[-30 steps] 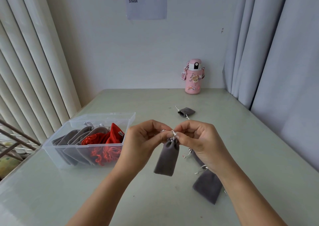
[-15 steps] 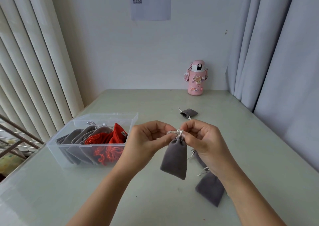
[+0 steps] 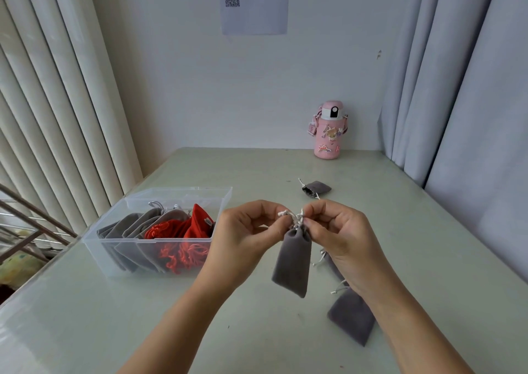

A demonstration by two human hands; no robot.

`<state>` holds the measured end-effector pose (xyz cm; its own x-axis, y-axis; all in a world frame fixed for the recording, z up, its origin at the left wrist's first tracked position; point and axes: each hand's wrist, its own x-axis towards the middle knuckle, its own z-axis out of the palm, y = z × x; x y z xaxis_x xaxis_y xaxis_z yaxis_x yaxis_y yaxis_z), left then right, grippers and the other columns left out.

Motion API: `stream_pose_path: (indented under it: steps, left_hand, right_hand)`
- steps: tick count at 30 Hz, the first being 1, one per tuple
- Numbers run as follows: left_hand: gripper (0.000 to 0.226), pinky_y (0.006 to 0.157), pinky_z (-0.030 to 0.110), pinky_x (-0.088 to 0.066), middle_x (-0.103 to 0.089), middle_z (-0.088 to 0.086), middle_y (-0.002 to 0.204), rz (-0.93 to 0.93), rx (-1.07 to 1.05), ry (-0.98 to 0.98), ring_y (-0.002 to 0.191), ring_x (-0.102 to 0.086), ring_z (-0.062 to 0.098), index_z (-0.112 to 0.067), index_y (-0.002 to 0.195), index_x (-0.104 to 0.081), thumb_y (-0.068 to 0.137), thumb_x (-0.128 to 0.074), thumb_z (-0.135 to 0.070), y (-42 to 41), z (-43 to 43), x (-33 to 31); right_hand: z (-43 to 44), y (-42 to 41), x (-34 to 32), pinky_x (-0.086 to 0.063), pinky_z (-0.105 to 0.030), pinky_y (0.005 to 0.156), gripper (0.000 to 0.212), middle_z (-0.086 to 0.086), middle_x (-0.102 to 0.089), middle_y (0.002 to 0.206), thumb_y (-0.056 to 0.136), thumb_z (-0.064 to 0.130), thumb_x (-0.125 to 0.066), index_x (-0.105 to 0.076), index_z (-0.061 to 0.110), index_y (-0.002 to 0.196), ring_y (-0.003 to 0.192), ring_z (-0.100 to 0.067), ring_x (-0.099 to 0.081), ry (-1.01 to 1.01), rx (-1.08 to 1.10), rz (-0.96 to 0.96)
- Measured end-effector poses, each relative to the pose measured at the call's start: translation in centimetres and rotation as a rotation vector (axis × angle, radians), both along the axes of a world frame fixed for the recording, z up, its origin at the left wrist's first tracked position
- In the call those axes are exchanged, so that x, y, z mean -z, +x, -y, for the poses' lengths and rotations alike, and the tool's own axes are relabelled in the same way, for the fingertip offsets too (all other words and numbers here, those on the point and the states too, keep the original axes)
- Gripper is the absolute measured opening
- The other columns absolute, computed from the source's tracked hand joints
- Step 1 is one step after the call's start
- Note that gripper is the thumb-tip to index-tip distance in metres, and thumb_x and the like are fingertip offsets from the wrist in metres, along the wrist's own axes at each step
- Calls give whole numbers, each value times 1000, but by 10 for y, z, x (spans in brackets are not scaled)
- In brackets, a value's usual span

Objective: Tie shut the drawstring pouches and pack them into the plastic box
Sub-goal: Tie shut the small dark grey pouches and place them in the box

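To the right of the plastic box (image 3: 183,195), above the bench (image 3: 243,330), a grey pouch (image 3: 293,262) hangs from its white drawstring (image 3: 294,217). The left hand (image 3: 245,230) and the right hand (image 3: 340,236) each have the grip pinched on this drawstring. Inside the box lie packed grey pouches (image 3: 134,230) and red pouches (image 3: 197,227).

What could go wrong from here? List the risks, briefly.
Both the left hand and right hand pinch only the thin cord, so the hanging grey pouch could slip and leave the knot loose. The right forearm passes over a loose pouch on the table and might drag it aside.
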<state>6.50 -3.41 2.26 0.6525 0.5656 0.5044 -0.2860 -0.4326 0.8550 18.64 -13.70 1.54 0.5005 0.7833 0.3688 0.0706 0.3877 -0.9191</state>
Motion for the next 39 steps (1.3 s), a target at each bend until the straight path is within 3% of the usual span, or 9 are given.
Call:
stream_pose_path:
  steps: [7, 11, 15, 19, 22, 24, 28, 32, 39]
  left_hand:
    - [2, 70, 19, -54, -73, 2, 76, 14, 0, -3, 71, -68, 13, -10, 79, -71, 78, -70, -9, 1, -1, 2]
    - [16, 72, 20, -54, -74, 4, 82, 45, 75, -3, 79, -69, 24, -10, 83, -72, 70, -69, -20, 0, -2, -2]
    - [6, 67, 14, -52, -73, -9, 74, 36, -25, 58, 70, -69, 9, -22, 76, -72, 70, -70, -20, 1, -1, 0]
    - [24, 68, 10, -51, -70, -20, 72, 8, -209, 274, 69, -67, -1, -35, 75, -68, 76, -76, -12, 4, -3, 10]
    - [4, 66, 11, -51, -69, -15, 73, 38, -299, 364, 69, -66, 1, -22, 75, -72, 73, -74, -20, 6, -4, 15]
    - [7, 65, 12, -52, -68, -15, 73, 48, -331, 380, 69, -65, 3, -18, 75, -71, 72, -77, -17, 8, -5, 17]
    - [11, 67, 20, -54, -69, -7, 71, -25, -221, 194, 69, -66, 7, -22, 74, -66, 78, -74, -15, 7, -4, 12]
    - [19, 68, 26, -49, -67, 0, 74, -29, 35, -7, 74, -61, 12, -10, 84, -64, 80, -61, -28, 8, -3, 9]
    - [22, 68, 22, -47, -64, -3, 75, -8, 82, -22, 72, -58, 8, -6, 86, -61, 81, -57, -27, 8, -1, 9]
  right_hand:
    - [-1, 0, 0, -51, -15, 64, 22, 0, -69, 69, 82, -7, -65, -68, 13, 75, 65, -8, -64, 5, 45, 25]
    - [-1, -2, -2, -49, -13, 62, 16, 0, -69, 68, 83, -8, -63, -65, 8, 78, 64, -6, -64, 6, 51, 10]
    - [-2, -3, -2, -50, -14, 62, 19, 1, -69, 67, 82, -10, -63, -65, 8, 77, 63, -6, -64, -3, 57, 3]
    - [-2, -2, 0, -52, -17, 64, 30, 1, -70, 66, 83, -14, -60, -66, 14, 72, 63, -7, -65, -74, 142, 120]
    - [-2, -1, 2, -56, -23, 69, 32, 1, -71, 70, 82, -7, -66, -68, 22, 68, 66, -10, -67, -110, 226, 232]
    - [-2, -2, 3, -56, -25, 70, 28, 1, -72, 70, 81, -5, -67, -67, 21, 70, 68, -11, -67, -110, 245, 241]
    - [-4, -4, 0, -52, -17, 65, 25, 2, -70, 67, 83, -8, -63, -66, 15, 74, 64, -7, -64, -59, 211, 163]
    - [-1, -6, -6, -50, -14, 66, 18, 1, -70, 69, 85, -10, -58, -65, 6, 80, 67, -5, -64, -1, 103, 47]
    - [0, -7, -7, -51, -14, 66, 19, -2, -72, 71, 84, -10, -60, -68, 7, 79, 68, -7, -67, 16, 105, 50]
